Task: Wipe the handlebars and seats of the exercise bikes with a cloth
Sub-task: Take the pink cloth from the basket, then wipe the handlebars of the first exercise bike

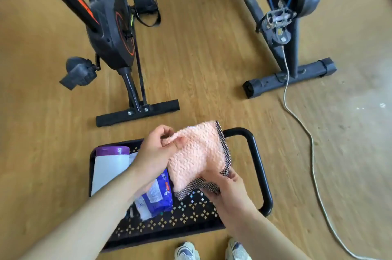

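A pink cloth [197,155] with a dark checked border hangs between both hands above a black cart. My left hand [154,153] pinches its upper left corner. My right hand [227,187] grips its lower right edge. Two exercise bikes stand on the wooden floor ahead: a black one with orange trim [112,32] at the left, and a dark one with a blue ring [290,5] at the right. Their seats and handlebars lie outside the view.
The black perforated cart tray [180,217] holds a white bottle with a purple cap [110,166] and a blue wipes pack [157,196]. Its black handle [258,164] curves at the right. A white cord [307,132] trails over the floor. My shoes [212,251] stand below.
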